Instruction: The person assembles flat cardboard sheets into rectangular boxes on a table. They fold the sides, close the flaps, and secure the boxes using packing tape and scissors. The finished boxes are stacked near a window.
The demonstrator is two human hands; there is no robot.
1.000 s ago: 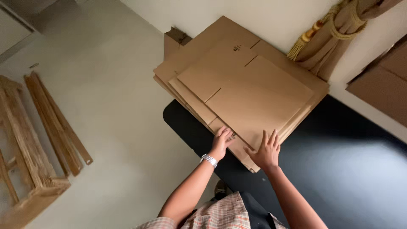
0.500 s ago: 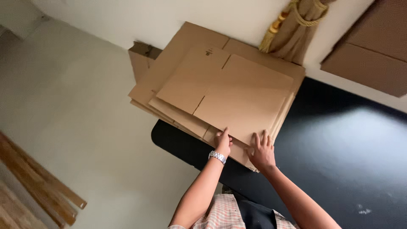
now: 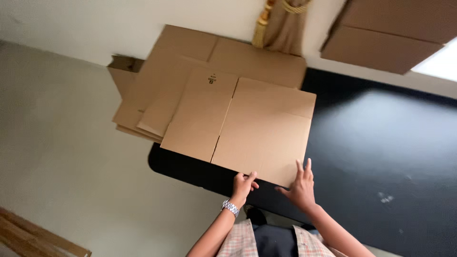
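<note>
A: Flattened cardboard box (image 3: 247, 128) tops the stack on the black table (image 3: 381, 143). Left hand (image 3: 243, 185) pinches its near edge; right hand (image 3: 301, 188) presses flat, fingers spread.

B: Looks light, stiff, floppy at the creases. I'd grip both edges.

The person is wearing a short-sleeved plaid shirt (image 3: 238, 242) in pale pink and grey checks, hanging open over a dark undershirt (image 3: 272, 240). A silver metal-link wristwatch (image 3: 230, 208) is circling the left wrist.
</note>
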